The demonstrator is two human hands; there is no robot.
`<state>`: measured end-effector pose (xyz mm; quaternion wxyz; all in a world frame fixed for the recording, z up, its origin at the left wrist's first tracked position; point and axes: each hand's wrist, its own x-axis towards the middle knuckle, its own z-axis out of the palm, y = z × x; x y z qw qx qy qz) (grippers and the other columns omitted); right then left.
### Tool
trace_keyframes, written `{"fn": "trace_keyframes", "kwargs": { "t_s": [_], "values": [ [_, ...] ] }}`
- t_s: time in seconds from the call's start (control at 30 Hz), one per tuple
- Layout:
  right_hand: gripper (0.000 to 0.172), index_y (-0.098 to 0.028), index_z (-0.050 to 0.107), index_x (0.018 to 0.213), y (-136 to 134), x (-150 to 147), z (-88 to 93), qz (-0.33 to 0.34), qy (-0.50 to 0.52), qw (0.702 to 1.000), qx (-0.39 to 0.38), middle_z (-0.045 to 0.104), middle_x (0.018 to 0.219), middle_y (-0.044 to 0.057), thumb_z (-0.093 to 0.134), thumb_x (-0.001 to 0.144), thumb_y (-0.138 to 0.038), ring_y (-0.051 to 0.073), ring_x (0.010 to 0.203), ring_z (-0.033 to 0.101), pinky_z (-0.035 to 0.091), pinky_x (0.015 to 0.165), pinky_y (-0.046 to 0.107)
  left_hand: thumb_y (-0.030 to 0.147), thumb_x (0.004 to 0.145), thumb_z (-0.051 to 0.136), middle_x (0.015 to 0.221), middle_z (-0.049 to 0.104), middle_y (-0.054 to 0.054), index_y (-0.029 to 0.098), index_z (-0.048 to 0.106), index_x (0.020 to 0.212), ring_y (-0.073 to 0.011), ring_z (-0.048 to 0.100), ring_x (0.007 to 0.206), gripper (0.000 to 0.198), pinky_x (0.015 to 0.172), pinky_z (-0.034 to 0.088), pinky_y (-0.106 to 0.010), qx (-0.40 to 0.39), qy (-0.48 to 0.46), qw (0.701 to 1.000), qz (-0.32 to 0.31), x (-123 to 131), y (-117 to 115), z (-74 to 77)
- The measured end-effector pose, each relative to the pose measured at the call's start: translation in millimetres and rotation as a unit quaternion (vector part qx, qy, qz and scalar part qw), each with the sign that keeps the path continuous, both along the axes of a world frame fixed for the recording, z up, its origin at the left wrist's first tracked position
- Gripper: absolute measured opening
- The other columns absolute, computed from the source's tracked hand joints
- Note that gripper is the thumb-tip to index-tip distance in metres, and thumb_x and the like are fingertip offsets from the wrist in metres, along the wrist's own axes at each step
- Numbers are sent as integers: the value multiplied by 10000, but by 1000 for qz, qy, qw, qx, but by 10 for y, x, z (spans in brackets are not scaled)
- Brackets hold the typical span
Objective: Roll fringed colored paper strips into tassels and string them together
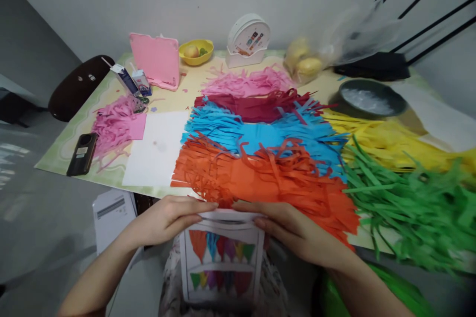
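Note:
A white printed sheet (221, 262) with pictures of colourful tassels stands upright at the table's near edge. My left hand (173, 215) pinches its top left part, thumb on the near side and fingers over the top edge. At the top right, my right hand (282, 225) grips it the same way. Just beyond both hands lies orange fringed paper (245, 178). Behind that are blue fringed paper (256, 133) and dark red fringed paper (256, 107). Whether the held piece is one sheet or several layers, I cannot tell.
Pink fringed paper (115, 124), a phone (82, 153) and a white sheet (154, 151) lie left. Green fringed paper (405, 203), yellow fringed paper (394, 141) and a dark bowl (399, 104) are right. A pink tablet case (156, 59) and a black router (372, 67) stand behind.

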<state>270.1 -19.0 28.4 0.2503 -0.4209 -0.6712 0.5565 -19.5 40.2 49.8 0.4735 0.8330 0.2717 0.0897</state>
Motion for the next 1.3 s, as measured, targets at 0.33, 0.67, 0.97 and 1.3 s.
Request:
{"fn": "trace_keyframes", "kwargs": {
  "t_s": [0.33,0.67,0.97,1.3],
  "values": [
    [423,-222,676,1235,125,-35,-138,-41,10,998,-40,705,1193,97,466,961,-467,255,1162,625,497,988,419,246,989,422,1374,582,-90,221,546,1367,-187,578,1239,398,1050,437,-294,-81,-15,996,-20,53,209,-106],
    [467,-221,655,1264,254,-47,-242,-22,77,979,-186,750,961,46,484,938,-508,157,634,694,577,579,272,305,989,429,1372,582,-97,199,555,1357,-177,584,1230,403,1022,436,-256,-111,9,992,-52,26,406,-250],
    [461,-219,674,1237,271,-25,-205,-10,68,983,-168,753,893,40,502,929,-516,133,566,674,560,548,242,276,974,471,1347,605,-111,193,545,1367,-185,613,1183,409,967,450,-228,-82,-18,995,-47,64,355,-279],
    [458,-224,656,1267,179,1,-207,-6,-8,999,-48,725,1123,86,431,968,-488,229,933,699,564,788,332,290,985,451,1358,599,-94,224,550,1368,-199,603,1203,401,979,458,-243,-77,-9,995,-57,66,316,-247]
  ]
}}
